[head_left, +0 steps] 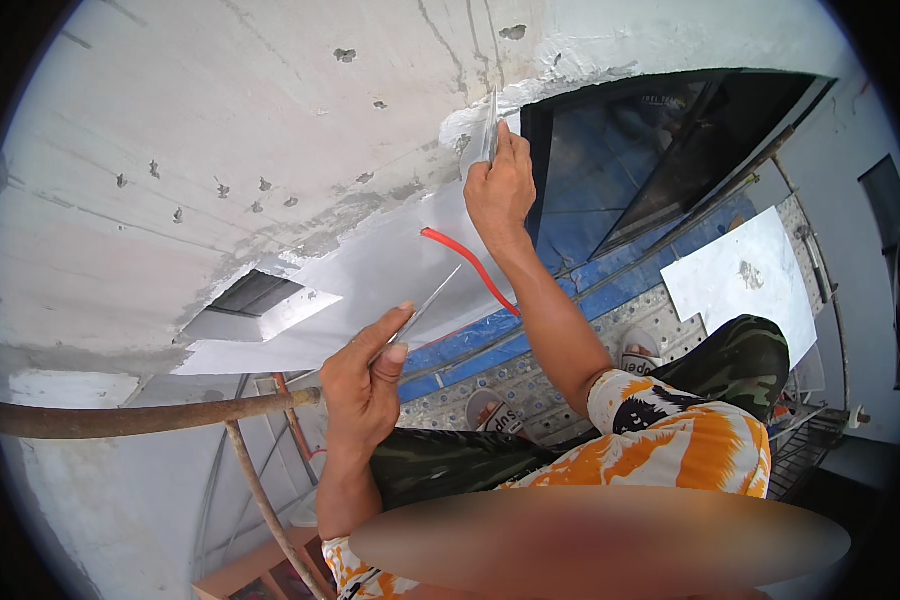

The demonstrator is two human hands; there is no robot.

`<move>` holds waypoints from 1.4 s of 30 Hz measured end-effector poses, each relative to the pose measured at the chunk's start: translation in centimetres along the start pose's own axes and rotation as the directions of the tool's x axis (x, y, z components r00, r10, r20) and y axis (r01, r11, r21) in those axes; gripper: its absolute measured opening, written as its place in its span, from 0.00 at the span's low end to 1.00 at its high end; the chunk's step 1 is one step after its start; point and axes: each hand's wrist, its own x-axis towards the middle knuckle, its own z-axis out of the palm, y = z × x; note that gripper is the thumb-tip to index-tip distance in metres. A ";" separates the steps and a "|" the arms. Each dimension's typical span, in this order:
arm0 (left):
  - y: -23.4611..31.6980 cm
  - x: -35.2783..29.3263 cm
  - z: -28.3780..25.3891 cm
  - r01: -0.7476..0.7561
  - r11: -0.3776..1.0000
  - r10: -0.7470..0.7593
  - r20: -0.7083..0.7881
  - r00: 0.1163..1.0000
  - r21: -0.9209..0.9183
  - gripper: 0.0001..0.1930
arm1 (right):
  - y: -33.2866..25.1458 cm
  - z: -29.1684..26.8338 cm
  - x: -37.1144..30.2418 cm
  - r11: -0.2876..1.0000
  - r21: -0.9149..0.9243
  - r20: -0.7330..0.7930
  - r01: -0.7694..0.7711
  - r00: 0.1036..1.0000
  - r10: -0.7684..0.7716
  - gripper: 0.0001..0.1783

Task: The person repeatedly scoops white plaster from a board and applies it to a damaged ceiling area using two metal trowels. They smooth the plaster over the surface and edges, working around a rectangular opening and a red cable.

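My right hand [500, 190] is raised to the wall [300, 120], its fingers wrapped round a putty knife [491, 130] seen nearly edge-on. The blade meets the wall at a strip of white plaster [460, 130] beside the window corner. Lower and to the left, my left hand [362, 375] pinches a second thin metal blade [438, 292] between thumb and fingers. That one also looks like a putty knife and points up to the right, apart from the wall; its handle is hidden in the hand.
A red tube [480, 268] sticks out near my right forearm. The dark window [610, 170] lies to the right, a square opening [255, 294] to the left. A rusty scaffold pole [150, 415] crosses at left. My feet rest on a perforated platform [550, 400] beside a white board [755, 275].
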 end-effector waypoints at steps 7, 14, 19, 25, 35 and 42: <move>-0.1 -0.4 0.1 0.006 1.000 -0.006 -0.009 1.000 0.004 0.16 | 0.2 3.7 0.2 0.990 -0.112 -0.166 0.091 0.980 -0.109 0.37; -2.6 0.3 0.3 0.039 0.946 -0.144 -0.310 0.940 -0.323 0.17 | 2.0 0.4 -1.2 0.982 -0.026 -0.214 0.186 0.959 -0.187 0.34; -3.4 0.1 0.4 0.037 0.914 -0.176 -0.313 0.933 -0.405 0.16 | -0.4 0.9 1.6 0.972 -0.080 -0.118 0.221 0.966 -0.229 0.35; -4.0 2.8 0.7 0.085 0.308 -0.615 -0.130 0.778 -0.947 0.20 | -2.4 -5.7 -1.5 0.835 0.455 0.017 0.310 0.934 -0.356 0.26; -10.2 3.0 2.3 0.081 0.997 -0.082 -0.061 0.995 -0.018 0.21 | -3.3 -17.3 1.3 0.182 0.315 0.432 0.931 0.030 -0.901 0.15; -9.4 6.3 2.1 0.283 -0.235 -0.368 0.355 0.860 -0.930 0.18 | 10.1 -24.9 9.5 0.908 0.037 0.780 0.418 0.556 -0.288 0.25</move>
